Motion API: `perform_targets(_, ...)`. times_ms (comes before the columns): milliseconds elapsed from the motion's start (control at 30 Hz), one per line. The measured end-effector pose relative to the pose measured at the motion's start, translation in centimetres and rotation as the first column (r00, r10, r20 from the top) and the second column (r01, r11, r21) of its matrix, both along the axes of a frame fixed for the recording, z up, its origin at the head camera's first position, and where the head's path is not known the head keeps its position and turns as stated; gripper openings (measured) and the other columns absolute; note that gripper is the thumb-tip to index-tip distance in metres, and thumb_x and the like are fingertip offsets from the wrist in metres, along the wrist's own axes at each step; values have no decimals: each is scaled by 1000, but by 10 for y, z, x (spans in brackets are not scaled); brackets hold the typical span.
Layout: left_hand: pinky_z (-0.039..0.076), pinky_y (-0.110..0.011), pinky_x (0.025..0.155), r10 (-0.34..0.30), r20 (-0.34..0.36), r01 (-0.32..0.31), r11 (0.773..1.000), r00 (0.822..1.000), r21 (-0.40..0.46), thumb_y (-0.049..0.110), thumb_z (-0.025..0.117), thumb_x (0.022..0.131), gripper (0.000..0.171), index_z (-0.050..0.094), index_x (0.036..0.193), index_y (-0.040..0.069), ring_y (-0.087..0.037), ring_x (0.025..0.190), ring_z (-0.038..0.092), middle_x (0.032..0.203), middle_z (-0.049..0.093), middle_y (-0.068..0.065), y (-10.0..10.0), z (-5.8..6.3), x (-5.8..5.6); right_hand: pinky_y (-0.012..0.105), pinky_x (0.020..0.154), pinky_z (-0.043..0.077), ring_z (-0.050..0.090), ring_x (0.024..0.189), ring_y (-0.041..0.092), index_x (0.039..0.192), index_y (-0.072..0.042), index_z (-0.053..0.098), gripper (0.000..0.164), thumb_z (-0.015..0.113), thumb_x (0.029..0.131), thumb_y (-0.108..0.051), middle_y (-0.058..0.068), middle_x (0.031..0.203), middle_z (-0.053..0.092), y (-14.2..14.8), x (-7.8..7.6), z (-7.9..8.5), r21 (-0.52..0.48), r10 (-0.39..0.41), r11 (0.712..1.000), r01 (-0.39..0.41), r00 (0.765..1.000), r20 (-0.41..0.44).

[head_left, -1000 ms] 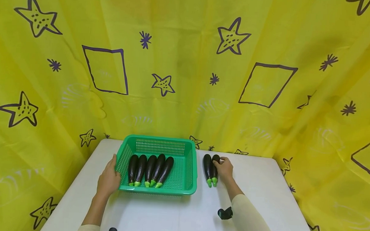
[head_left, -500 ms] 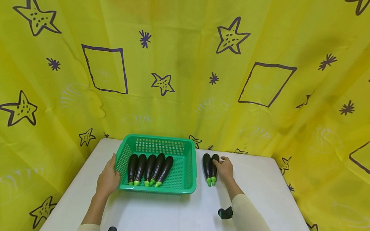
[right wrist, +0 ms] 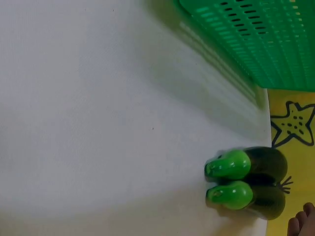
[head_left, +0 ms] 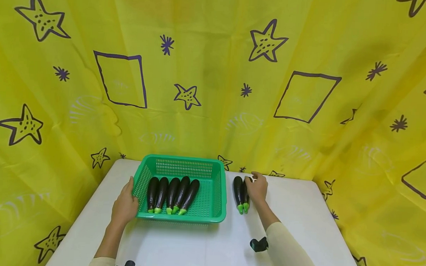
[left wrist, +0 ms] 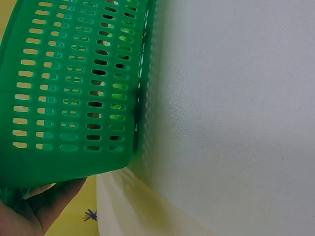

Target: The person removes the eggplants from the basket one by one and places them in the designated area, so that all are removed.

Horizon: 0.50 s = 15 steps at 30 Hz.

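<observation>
A green plastic basket (head_left: pixel 206 219) stands on the white table, with several dark eggplants (head_left: pixel 173 196) side by side in it, green stem ends toward me. My left hand (head_left: pixel 125 206) grips the basket's left side; the left wrist view shows the hand (left wrist: pixel 37 211) at its rim. Right of the basket, two more eggplants (head_left: pixel 238 190) lie close together on the table. Over the far end of the right-hand eggplant (head_left: pixel 246 198) is my right hand (head_left: pixel 258 189), its fingers loosely bent and spread. In the right wrist view, its fingertips (right wrist: pixel 302 221) show beside the pair.
The white table (head_left: pixel 209 250) carries the basket and the pair of eggplants. A yellow curtain (head_left: pixel 213 133) with drawn stars hangs right behind the table and along both sides. Dark wrist cameras (head_left: pixel 259 244) ride below both forearms.
My right hand has loosened from the right-hand eggplant and shifted slightly up toward its far end. The left hand and the basket stay in place.
</observation>
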State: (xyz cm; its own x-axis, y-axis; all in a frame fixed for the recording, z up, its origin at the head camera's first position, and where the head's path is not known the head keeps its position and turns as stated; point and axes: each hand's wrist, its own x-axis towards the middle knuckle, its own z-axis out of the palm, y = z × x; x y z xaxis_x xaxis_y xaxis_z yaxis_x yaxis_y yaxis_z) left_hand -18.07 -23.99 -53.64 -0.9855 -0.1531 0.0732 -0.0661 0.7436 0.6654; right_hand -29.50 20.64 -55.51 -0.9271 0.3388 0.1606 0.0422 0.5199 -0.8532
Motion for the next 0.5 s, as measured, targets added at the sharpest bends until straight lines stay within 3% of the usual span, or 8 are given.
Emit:
perform_targets(300, 48, -66, 94, -3, -12, 3, 1000, 1000, -8, -1, 41, 99, 71, 13, 164, -9, -53, 123, 53, 165, 24, -35, 0, 0, -1, 52, 90, 50, 59, 108, 40, 136, 8, 61, 45, 71, 98, -15, 27, 126, 62, -26, 2, 13, -59, 110, 992, -114, 992, -61)
perform_targets(500, 48, -67, 94, -4, -17, 4, 1000, 1000, -15, -1, 42, 99, 71, 14, 163, -9, -55, 127, 51, 164, 25, -35, 0, -1, 0, 51, 91, 54, 61, 110, 40, 140, 9, 57, 50, 73, 96, -11, 30, 129, 60, -36, 4, 16, -88, 199, 975, -205, 977, -73)
